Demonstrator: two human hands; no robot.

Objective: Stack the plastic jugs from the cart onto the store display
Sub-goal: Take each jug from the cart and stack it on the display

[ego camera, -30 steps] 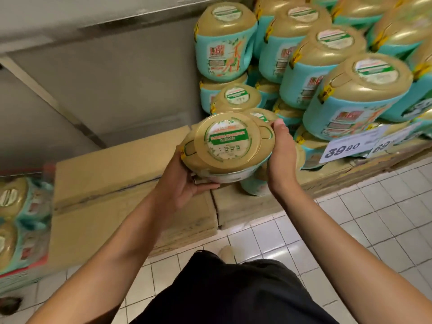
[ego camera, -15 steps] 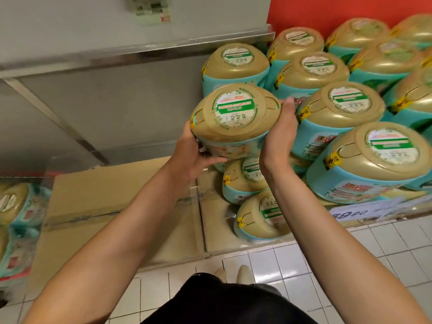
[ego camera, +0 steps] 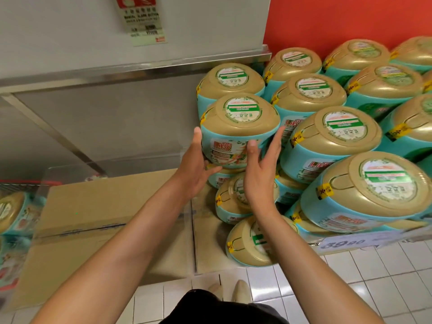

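Only the head cam here, so one view. The jug (ego camera: pixel 240 127) is up at the left edge of the display (ego camera: pixel 334 146), right in front of another jug (ego camera: pixel 231 83) in the back row and above a couple of lower ones (ego camera: pixel 233 204). I can't tell if it's fully seated yet. The left hand (ego camera: pixel 194 169) has the grip: thumb up the jug's left side, fingers tucked under its bottom edge. The right hand (ego camera: pixel 259 176) is basically open, fingers straight and slotted beside the neighbouring jug, with just the thumb tip touching the label. Progress-wise, I'd say this one is nearly placed and the display is already pretty full, several rows deep. But there are more wrapped jugs (ego camera: pixel 14 211) off to the left, on what looks like the cart, so the job isn't finished. Orientation: the gold lid end faces up and toward the camera, and the teal body with the label sits below it. So the long axis runs lid-to-base, tilted back into the stack, same as its neighbours.
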